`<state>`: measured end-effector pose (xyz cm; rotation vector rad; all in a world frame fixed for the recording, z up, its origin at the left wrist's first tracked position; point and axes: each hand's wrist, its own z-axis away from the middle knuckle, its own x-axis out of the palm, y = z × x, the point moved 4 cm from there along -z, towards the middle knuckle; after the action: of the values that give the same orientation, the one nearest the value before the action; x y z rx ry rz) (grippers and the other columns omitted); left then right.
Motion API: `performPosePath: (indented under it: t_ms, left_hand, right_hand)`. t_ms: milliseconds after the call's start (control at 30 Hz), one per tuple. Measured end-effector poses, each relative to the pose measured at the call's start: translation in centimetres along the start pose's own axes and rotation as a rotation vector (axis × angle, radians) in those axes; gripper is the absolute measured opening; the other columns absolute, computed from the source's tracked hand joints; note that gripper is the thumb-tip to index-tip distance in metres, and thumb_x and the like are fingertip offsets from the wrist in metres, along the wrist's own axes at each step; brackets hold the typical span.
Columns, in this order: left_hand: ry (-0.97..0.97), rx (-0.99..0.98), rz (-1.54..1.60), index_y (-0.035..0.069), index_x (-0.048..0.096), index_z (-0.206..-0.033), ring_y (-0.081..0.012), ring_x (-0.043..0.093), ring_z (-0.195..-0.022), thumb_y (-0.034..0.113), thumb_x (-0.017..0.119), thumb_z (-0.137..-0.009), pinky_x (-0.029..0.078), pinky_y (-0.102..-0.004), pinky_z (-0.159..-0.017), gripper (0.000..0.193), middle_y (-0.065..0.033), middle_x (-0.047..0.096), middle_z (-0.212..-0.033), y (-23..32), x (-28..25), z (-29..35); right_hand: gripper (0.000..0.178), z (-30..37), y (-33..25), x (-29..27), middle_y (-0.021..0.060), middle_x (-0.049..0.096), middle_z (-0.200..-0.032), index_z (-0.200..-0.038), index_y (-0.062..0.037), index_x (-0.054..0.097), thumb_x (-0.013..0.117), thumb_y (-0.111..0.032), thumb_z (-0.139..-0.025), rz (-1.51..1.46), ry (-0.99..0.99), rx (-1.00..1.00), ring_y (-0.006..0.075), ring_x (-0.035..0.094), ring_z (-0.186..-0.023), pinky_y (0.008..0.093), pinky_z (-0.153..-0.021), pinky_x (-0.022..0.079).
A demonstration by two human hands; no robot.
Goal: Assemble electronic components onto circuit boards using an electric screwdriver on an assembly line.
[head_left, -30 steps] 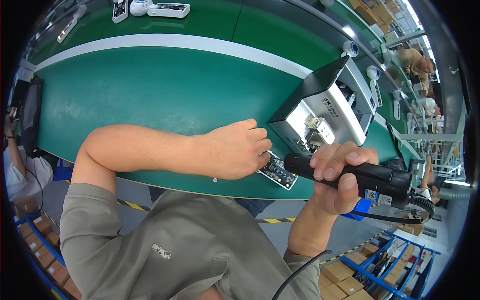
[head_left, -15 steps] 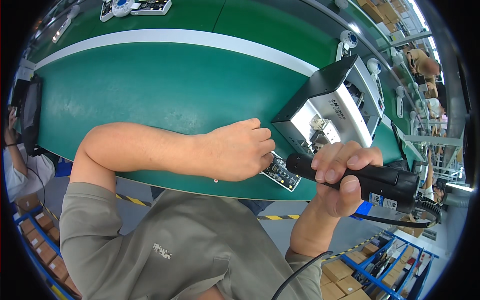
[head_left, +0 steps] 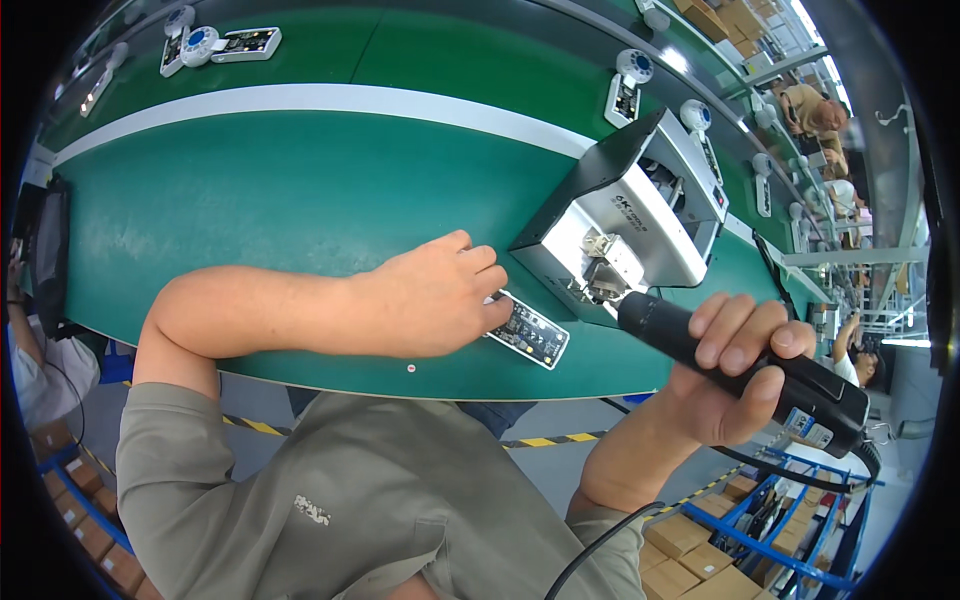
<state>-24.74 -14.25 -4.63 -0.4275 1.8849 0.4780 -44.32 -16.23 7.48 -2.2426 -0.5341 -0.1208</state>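
Note:
In my right hand (head_left: 735, 375) is a black electric screwdriver (head_left: 665, 328), with my fingers wrapped around its body. Its front end is at the metal outlet of a silver and black screw feeder (head_left: 650, 225); whether the bit touches is too small to tell. My left hand (head_left: 445, 295) is closed on the near-left end of a slim white housing with a black circuit board (head_left: 537, 335), close to the green bench's front edge. My fingers hide that end of the housing.
Behind a white rail (head_left: 330, 97), a green conveyor (head_left: 450, 60) carries several white devices with round heads (head_left: 201, 44). A tiny round part (head_left: 411, 369) lies on the green mat (head_left: 260, 190). The screwdriver's cable (head_left: 790, 482) hangs at the right. Other people work nearby.
The screwdriver has moved from above the circuit board to the screw feeder's outlet. My left hand keeps its hold on the housing. The whole view has shifted somewhat.

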Motion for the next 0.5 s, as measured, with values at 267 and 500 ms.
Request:
performPosePath:
  t_ms: [267, 500]
  left_hand:
    - [-0.021, -0.011, 0.071, 0.008, 0.065, -0.1, -0.0215, 0.049, -0.082, 0.027, 0.063, -0.08, 0.039, -0.0334, -0.076, 0.027, -0.0081, 0.055, -0.09, -0.1, 0.9, 0.1]
    - [-0.04, -0.017, 0.115, 0.008, 0.063, -0.104, -0.0219, 0.048, -0.086, 0.027, 0.065, -0.078, 0.039, -0.0337, -0.079, 0.033, -0.0082, 0.054, -0.097, -0.3, 0.7, 0.2]
  right_hand:
    - [0.027, -0.5, 1.1, 0.7, 0.006, 0.057, -0.068, -0.102, -0.0055, 0.051, 0.066, -0.011, -0.08, 0.106, -0.165, 0.055, 0.0174, 0.056, -0.056, 0.0304, -0.061, 0.048]
    - [0.028, 1.7, 0.7, -0.4, 0.0063, 0.057, -0.067, -0.103, -0.004, 0.052, 0.065, -0.01, -0.079, 0.057, -0.104, 0.146, 0.0168, 0.056, -0.056, 0.0302, -0.06, 0.049]
